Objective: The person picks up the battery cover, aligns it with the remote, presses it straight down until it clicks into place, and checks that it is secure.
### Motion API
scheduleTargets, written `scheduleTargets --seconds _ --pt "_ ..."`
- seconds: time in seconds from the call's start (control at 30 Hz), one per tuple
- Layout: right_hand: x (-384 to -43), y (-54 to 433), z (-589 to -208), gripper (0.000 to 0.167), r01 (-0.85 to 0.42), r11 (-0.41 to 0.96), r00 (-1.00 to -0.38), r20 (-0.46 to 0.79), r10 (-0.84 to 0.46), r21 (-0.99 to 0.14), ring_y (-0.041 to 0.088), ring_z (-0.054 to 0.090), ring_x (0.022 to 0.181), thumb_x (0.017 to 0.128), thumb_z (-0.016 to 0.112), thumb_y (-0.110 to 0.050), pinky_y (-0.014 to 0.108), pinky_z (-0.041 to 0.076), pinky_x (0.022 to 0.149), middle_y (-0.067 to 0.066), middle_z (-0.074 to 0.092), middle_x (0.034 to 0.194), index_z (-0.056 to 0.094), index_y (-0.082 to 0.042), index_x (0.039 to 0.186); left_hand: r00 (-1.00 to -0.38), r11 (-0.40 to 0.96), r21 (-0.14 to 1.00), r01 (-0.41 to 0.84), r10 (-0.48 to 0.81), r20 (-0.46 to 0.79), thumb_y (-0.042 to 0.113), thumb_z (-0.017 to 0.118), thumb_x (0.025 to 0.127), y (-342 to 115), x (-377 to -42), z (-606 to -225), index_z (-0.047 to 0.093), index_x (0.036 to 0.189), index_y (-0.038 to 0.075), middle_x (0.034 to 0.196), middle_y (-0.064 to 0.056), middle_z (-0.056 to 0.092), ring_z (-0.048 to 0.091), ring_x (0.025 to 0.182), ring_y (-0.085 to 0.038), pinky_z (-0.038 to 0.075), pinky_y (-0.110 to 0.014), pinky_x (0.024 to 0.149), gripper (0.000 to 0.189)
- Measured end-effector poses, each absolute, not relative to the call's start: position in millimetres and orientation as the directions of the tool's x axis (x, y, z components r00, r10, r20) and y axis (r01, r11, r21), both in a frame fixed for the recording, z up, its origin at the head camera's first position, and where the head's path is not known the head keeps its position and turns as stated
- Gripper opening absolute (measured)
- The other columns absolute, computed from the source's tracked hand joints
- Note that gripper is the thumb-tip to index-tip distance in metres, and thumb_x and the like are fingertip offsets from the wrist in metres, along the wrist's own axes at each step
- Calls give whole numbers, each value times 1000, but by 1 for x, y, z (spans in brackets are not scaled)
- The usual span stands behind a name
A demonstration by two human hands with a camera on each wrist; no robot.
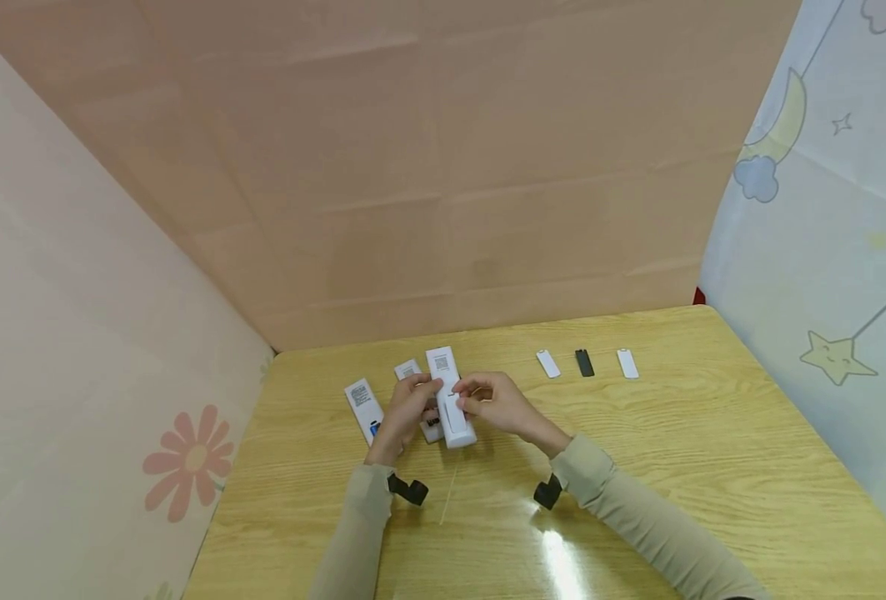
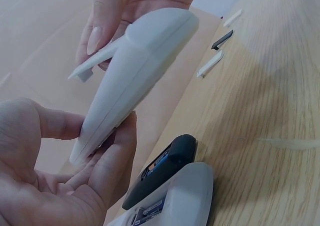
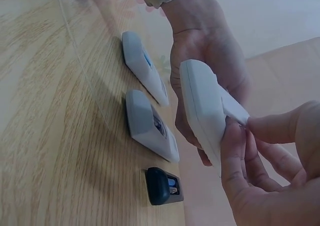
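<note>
A white remote control (image 1: 440, 364) is held up off the table, back side facing up. My left hand (image 1: 407, 408) grips it by one end, thumb on one side and fingers on the other in the left wrist view. My right hand (image 1: 504, 406) pinches the tip of its white battery cover (image 2: 102, 57), which stands tilted out from the remote's back with its other end still against the body. The inside of the battery compartment is hidden by the cover and fingers.
Under and beside my left hand lie two white remotes (image 3: 142, 68) and a dark remote (image 3: 159, 187), their compartments uncovered with batteries showing. To the right lie a white cover (image 1: 548, 364), a black cover (image 1: 584, 362) and another white cover (image 1: 627, 363) on the wooden table (image 1: 675, 467).
</note>
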State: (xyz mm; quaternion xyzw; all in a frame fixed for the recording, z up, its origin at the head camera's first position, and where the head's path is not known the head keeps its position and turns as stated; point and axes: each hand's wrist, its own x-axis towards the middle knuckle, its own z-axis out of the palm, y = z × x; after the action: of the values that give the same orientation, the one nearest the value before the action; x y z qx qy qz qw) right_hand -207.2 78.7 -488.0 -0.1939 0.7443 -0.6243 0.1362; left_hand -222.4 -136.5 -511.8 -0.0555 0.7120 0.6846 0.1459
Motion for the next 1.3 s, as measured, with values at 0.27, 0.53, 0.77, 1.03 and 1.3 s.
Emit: scheduleTargets --seconds 0.27,0.53,0.77,1.03,1.3 --pt "-208 75 -492 19 -156 200 -908 61 -415 -967 23 68 87 98 74 -3 42 66 77 19 70 101 74 5 116 -947 59 952 -300 99 -304 30 64 108 -135 -224 -511 51 152 -3 123 -17 71 72 94 -17 62 -29 78 57" --pt "-205 72 -494 18 -218 257 -908 99 -407 -942 17 65 82 95 78 -5 22 54 67 10 69 93 76 1 112 -950 33 953 -300 80 -302 28 64 108 -134 -223 -512 51 151 -5 121 -18 72 72 89 -15 60 -25 72 56" --pt "-205 70 -495 20 -246 265 -907 125 -403 -932 15 64 78 92 81 -5 22 54 67 8 68 89 77 2 111 -949 14 952 -305 75 -305 28 64 108 -135 -223 -510 45 156 -5 126 -19 71 72 91 -15 61 -25 73 61" --pt "-202 67 -497 19 -258 271 -919 148 -366 -927 15 63 76 94 81 -6 22 53 65 8 67 87 78 2 110 -952 10 955 -297 69 -297 27 64 108 -135 -224 -510 47 154 -6 127 -21 70 73 92 -15 61 -25 74 59" --pt "-200 66 -500 20 -256 261 -927 160 -340 -931 14 63 74 93 81 -4 21 53 64 8 66 85 77 3 111 -954 7 956 -292 66 -292 28 65 107 -134 -221 -509 44 156 -7 130 -23 68 74 93 -18 63 -28 77 63"
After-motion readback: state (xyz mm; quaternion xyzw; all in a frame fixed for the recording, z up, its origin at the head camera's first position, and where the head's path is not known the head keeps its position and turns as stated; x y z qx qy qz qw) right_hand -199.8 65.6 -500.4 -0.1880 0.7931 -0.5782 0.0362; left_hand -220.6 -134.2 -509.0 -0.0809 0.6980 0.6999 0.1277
